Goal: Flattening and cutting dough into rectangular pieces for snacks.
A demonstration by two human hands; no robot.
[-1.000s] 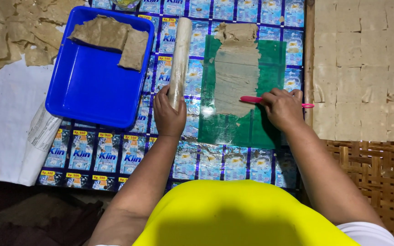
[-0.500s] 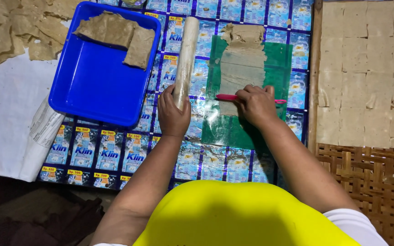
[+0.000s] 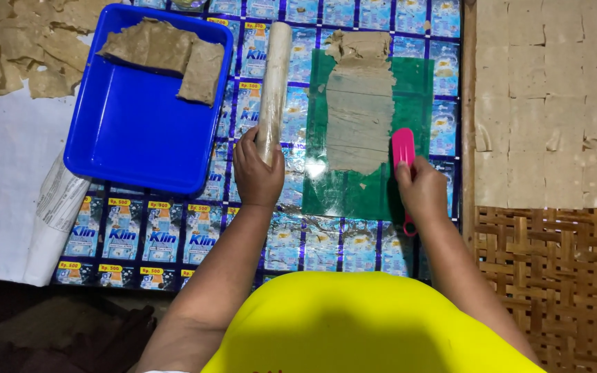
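My left hand (image 3: 257,173) grips the near end of a pale rolling pin (image 3: 273,83) lying lengthwise on a mat of blue printed sachets (image 3: 174,235). My right hand (image 3: 424,190) holds a pink flat tool (image 3: 403,148), its blade upright along the right edge of a thin sheet of beige dough (image 3: 359,110). The dough lies on a green plastic sheet (image 3: 416,90) and bears faint crosswise lines.
A blue tray (image 3: 139,138) with dough scraps (image 3: 164,52) sits to the left. Torn dough pieces (image 3: 8,55) lie on white paper far left. Cut dough squares (image 3: 547,103) cover a woven bamboo mat (image 3: 554,276) on the right.
My right hand has turned the pink tool from lying crosswise over the dough to pointing lengthwise at the dough's right edge. My left hand stays on the rolling pin.
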